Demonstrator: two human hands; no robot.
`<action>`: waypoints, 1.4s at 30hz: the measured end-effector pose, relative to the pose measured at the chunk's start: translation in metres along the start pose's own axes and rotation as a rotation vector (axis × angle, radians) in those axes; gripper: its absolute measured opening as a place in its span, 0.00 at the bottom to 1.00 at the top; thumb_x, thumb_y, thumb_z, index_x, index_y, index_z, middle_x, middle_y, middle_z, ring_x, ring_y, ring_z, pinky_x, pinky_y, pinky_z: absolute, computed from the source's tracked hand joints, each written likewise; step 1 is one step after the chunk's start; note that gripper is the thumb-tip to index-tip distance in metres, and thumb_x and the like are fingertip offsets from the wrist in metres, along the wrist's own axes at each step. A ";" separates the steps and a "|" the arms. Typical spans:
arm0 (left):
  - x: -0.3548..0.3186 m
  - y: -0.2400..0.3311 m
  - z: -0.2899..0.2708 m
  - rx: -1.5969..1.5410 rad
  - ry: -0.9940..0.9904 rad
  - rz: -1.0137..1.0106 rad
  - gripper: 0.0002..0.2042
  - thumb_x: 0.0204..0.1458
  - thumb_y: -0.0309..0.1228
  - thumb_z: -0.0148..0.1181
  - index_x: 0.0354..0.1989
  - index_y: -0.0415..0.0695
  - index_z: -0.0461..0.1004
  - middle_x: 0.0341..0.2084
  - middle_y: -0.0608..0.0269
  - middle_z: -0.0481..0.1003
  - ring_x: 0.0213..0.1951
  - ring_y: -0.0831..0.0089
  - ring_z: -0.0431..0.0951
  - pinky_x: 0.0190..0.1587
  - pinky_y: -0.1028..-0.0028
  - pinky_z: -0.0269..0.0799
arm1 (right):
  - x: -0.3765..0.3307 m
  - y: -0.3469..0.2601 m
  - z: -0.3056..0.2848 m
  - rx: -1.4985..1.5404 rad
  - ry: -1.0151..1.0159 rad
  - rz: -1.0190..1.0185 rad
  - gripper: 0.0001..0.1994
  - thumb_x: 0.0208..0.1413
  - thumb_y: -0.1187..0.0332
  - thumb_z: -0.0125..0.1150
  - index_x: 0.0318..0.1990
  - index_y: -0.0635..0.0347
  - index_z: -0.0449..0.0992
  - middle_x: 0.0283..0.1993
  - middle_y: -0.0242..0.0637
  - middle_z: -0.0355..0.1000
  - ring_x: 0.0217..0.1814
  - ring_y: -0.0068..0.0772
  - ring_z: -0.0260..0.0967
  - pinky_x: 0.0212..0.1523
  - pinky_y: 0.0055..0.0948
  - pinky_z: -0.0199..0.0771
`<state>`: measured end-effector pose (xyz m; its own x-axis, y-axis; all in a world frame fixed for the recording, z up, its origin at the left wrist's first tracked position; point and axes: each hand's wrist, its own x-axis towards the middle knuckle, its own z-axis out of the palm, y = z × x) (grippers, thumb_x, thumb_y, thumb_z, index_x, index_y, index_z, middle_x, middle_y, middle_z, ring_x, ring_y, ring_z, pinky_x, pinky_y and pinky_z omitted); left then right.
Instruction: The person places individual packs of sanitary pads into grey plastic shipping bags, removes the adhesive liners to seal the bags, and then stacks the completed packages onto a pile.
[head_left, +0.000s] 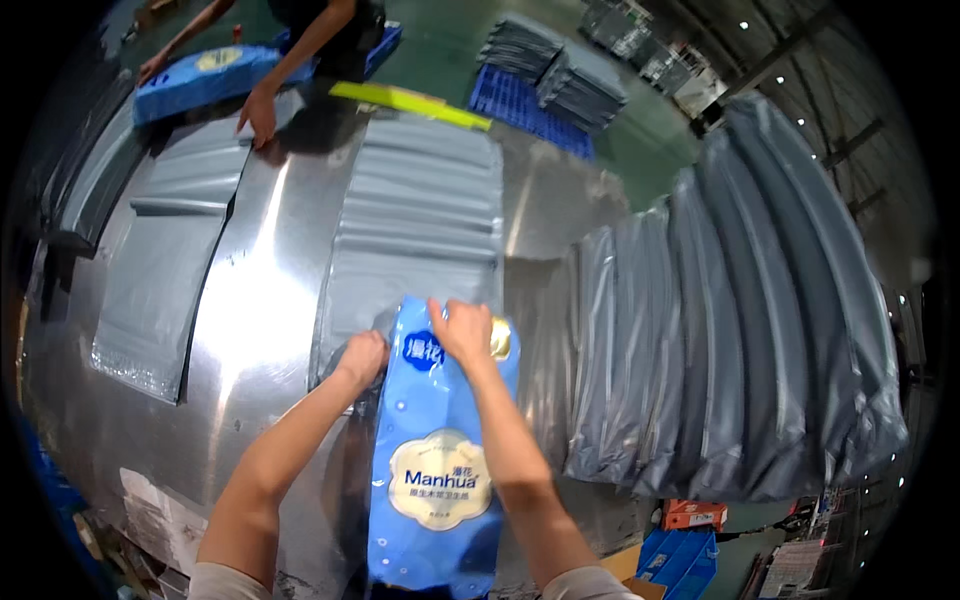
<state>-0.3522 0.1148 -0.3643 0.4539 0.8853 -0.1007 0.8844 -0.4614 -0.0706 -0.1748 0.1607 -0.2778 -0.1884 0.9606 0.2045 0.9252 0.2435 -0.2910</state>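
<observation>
On the shiny metal tabletop (255, 300), near its front edge, lies a long blue plastic pack (435, 470) with a cream oval label in its lower half and a darker blue badge near its top. It runs lengthwise away from the person, its near end overhanging the front edge and its far end pushed against the mouth of a grey mailer bag (420, 225) that stretches flat up the middle of the tabletop.

At the far left, another grey mailer (165, 270) lies flat, well apart from the pack, with a bare strip of metal between the two bags. The left hand (362, 358) sits just beside the pack's upper left corner, fingers curled shut around what seems to be the grey bag's open lip, though the grip is partly hidden. The right hand (462, 330) rests on the pack's top end, fingers bent and pressing down over its edge, closed on the pack.

To the right, a tall overlapping stack of grey mailers (740, 300) fans across that side, its nearest edge close to the pack, leaving little open room there. At the far end of the tabletop, another person's hand (260, 112) presses on the metal beside a second blue pack (200, 80).
</observation>
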 end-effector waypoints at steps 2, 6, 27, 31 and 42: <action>0.014 -0.003 -0.005 0.089 -0.009 -0.007 0.06 0.43 0.28 0.51 0.26 0.44 0.75 0.30 0.54 0.71 0.32 0.62 0.74 0.31 0.70 0.72 | -0.006 0.002 -0.014 0.004 0.035 0.026 0.25 0.51 0.50 0.46 0.21 0.66 0.73 0.25 0.52 0.70 0.30 0.53 0.67 0.44 0.44 0.61; 0.024 -0.019 -0.013 -0.050 -0.101 -0.033 0.06 0.43 0.30 0.54 0.30 0.46 0.75 0.34 0.56 0.71 0.40 0.61 0.72 0.39 0.68 0.71 | -0.035 -0.019 -0.045 0.063 0.065 -0.010 0.21 0.49 0.53 0.50 0.24 0.66 0.73 0.28 0.51 0.70 0.33 0.50 0.67 0.41 0.42 0.60; 0.053 -0.027 -0.079 -0.321 0.509 0.034 0.05 0.39 0.28 0.51 0.19 0.40 0.69 0.22 0.52 0.72 0.25 0.55 0.74 0.26 0.61 0.69 | -0.027 -0.041 0.022 0.123 0.365 0.106 0.14 0.42 0.69 0.58 0.36 0.63 0.62 0.34 0.47 0.63 0.33 0.49 0.65 0.35 0.42 0.63; 0.020 -0.040 -0.067 -0.176 0.883 0.103 0.05 0.30 0.25 0.54 0.18 0.43 0.65 0.20 0.65 0.64 0.26 0.67 0.68 0.24 0.72 0.67 | 0.015 -0.007 0.004 -0.181 0.249 0.074 0.23 0.29 0.78 0.61 0.39 0.59 0.62 0.38 0.45 0.61 0.36 0.50 0.66 0.35 0.41 0.67; -0.004 -0.004 0.006 -1.330 0.745 -0.897 0.04 0.37 0.19 0.52 0.23 0.38 0.66 0.19 0.53 0.68 0.20 0.62 0.69 0.24 0.71 0.65 | -0.073 0.078 0.053 1.041 0.388 0.781 0.18 0.56 0.62 0.41 0.45 0.66 0.69 0.45 0.48 0.68 0.45 0.35 0.67 0.44 0.30 0.65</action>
<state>-0.3581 0.1132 -0.3700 -0.5615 0.8270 -0.0294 0.1755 0.1537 0.9724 -0.1064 0.1163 -0.3652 0.5304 0.8360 -0.1402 0.0390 -0.1893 -0.9812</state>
